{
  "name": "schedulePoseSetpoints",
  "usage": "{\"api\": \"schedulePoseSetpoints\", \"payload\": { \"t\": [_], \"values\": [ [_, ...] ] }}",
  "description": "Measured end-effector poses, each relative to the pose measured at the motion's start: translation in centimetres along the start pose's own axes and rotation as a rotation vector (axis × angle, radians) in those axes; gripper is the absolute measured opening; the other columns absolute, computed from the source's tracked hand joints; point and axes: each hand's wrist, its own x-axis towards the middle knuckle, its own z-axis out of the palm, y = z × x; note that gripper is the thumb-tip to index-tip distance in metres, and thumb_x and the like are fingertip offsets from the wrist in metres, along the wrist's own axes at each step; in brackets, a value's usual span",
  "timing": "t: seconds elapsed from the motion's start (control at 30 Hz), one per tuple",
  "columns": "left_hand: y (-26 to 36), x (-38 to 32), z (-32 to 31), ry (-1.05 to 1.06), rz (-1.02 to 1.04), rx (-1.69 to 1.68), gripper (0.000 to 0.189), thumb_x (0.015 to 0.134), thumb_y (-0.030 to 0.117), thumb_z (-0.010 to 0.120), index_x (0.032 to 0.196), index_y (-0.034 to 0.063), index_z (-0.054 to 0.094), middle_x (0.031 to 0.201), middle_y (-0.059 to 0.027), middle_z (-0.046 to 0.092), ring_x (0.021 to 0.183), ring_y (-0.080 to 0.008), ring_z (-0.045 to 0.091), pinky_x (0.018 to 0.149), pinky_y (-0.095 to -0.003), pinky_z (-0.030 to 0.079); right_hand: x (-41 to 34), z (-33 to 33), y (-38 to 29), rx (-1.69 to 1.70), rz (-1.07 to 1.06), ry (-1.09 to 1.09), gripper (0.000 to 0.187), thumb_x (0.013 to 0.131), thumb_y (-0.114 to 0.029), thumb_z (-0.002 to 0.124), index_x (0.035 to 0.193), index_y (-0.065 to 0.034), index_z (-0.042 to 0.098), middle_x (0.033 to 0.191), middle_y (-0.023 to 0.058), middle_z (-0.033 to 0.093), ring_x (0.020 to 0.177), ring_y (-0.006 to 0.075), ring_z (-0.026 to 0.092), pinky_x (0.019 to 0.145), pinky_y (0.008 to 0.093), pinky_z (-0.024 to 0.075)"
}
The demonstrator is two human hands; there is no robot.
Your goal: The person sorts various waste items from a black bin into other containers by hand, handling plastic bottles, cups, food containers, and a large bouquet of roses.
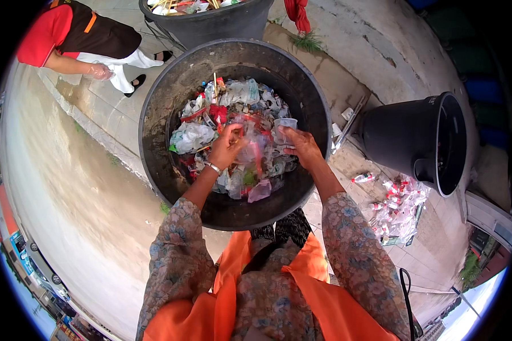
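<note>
Both hands reach down inside a large dark plastic bin (234, 46) partly filled with mixed rubbish. My right hand (301, 145) grips a clear plastic cup (281, 130) near the bin's right wall. My left hand (227, 147), with a bracelet (213, 168) at the wrist, is over the middle of the heap with curled fingers. Beside its fingertips is a blurred clear plastic bag (252, 149); whether the fingers pinch it is unclear. Crumpled plastic bags (193, 137), a red wrapper (218, 113) and a wooden stick (215, 87) lie around the hands.
A second filled bin (209, 25) stands just beyond. To the right, a dark bin (397, 136) lies tipped on its side. Several plastic bottles (394, 200) and clear plastic are heaped near it on the paving. At the upper left, another person (98, 38) wears a clear glove.
</note>
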Motion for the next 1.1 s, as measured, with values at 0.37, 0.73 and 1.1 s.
{"api": "schedulePoseSetpoints", "payload": {
  "t": [0.37,0.73,1.1],
  "values": [
    [-0.9,1.1,-0.1,0.021,-0.508,-1.400,0.025,0.080,0.016,0.054,0.100,0.0006,0.055,0.102,-0.0134,0.059,0.099,-0.0290,0.057,0.091,-0.0413,0.046,-1.6,-0.5,-3.1,-0.383,-0.149,0.121,0.055,0.060,-0.041,0.075,0.092,0.0013,0.061,0.089,0.0167,0.062,0.086,0.0297,0.059,0.076,0.0355,0.0465],
    [0.8,1.8,-0.8,0.292,0.427,0.539,0.022,0.075,0.018,0.073,0.086,0.0000,0.068,0.085,-0.0026,0.064,0.080,-0.0139,0.061,0.071,-0.0291,0.049,-5.0,-1.1,-3.0,-1.000,-0.333,0.336,0.051,0.063,-0.022,0.071,0.104,-0.0003,0.052,0.103,0.0182,0.047,0.097,0.0365,0.049,0.082,0.0426,0.0456],
    [11.5,-2.6,9.8,-0.116,0.152,-0.034,0.019,0.086,0.017,0.062,0.090,-0.0005,0.066,0.078,-0.0032,0.064,0.070,-0.0068,0.056,0.063,-0.0212,0.045,-9.1,-6.3,2.5,-0.447,-0.669,0.266,0.071,0.065,-0.016,0.075,0.124,0.0009,0.041,0.108,0.0220,0.049,0.096,0.0388,0.054,0.085,0.0385,0.0466]
  ]
}}
